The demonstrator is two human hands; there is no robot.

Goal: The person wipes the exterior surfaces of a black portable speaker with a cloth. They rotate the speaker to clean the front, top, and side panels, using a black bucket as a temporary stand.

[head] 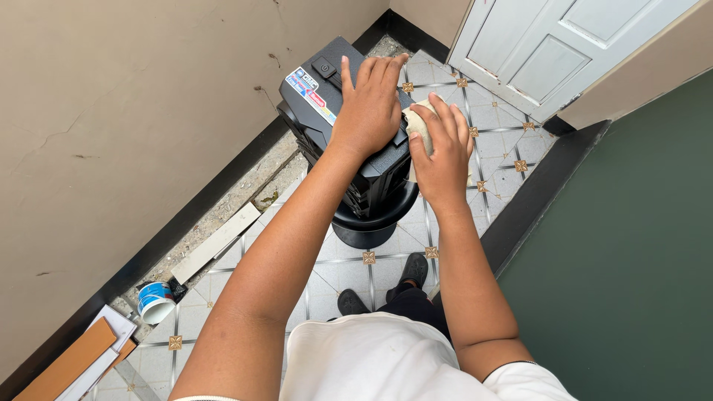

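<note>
Black plastic tower fan [349,141] stands on the tiled floor [386,271], under both hands. Left hand [369,104] lies flat and open on its top, steadying. Right hand [442,152] presses a pale cloth [417,122] to the upper side. Wiping seems underway; lower body and base appear untouched. Beige wall beyond left hand; white door past the fingertips.

Home corridor corner: patterned tile floor [386,271], beige wall [111,111] at 10 o'clock, white panelled door [549,52] at 1 o'clock.
</note>
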